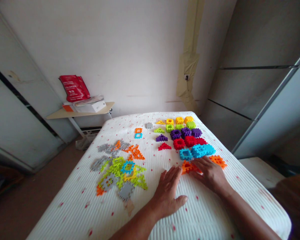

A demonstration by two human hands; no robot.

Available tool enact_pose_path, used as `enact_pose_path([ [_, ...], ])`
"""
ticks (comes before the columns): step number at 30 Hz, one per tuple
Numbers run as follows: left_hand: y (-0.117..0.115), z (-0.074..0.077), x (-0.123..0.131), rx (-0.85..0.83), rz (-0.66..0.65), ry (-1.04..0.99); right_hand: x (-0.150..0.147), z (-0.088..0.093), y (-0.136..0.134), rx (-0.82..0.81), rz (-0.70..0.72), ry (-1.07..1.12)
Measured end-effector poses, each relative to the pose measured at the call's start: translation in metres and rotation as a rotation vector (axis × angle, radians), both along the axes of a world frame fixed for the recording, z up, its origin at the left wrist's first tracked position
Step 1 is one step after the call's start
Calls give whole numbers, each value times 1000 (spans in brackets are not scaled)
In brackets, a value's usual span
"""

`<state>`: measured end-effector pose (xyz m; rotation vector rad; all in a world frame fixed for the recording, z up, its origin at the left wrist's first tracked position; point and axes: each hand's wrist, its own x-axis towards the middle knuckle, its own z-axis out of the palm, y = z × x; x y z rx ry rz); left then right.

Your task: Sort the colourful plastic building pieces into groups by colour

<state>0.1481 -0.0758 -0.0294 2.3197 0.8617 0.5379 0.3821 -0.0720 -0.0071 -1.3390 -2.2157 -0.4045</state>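
Observation:
My left hand [168, 192] is over the sheet with its fingers stretched out and thumb apart, holding nothing. Its fingertips come close to the left edge of an orange notched building piece [186, 167]. My right hand [210, 174] is closed over the right part of that piece, thumb in front and fingers behind, partly hiding it. Just to its right sits an orange square stack [218, 161]. Behind the hand are a blue frame stack [185, 154] and blue square stacks [201, 151]. Red stacks [190, 141], purple stacks [186, 133], green and yellow ones stand in rows farther back.
A loose heap of grey, green and orange pieces [118, 166] lies at the left. Single pieces, one grey [149, 125] and a blue frame [138, 136], lie toward the back. A side table [57, 114] with a red bag [74, 88] stands beyond the bed [72, 203].

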Motion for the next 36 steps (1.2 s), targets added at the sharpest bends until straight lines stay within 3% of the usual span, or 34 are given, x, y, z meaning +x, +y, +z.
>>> enact_pose_path([
  [5,-1,-1,0,8,30,-41,1,1,-1,28,2,9],
  [10,2,4,-20,210,227,-115,1,6,-7,125,57,87],
  [14,1,12,-53,426,370,1,0,9,-12,165,99,109],
  [18,-7,16,-79,512,560,236,-3,9,-13,186,120,109],
  [25,-14,9,-83,536,622,396,-5,8,-13,236,138,92],
  [31,-7,2,-81,599,580,260,-5,6,-12,238,134,91],
  [34,-3,0,-81,561,641,58,-5,5,-11,230,133,100],
  [36,1,1,-82,447,711,-136,-4,4,-11,229,141,101],
])
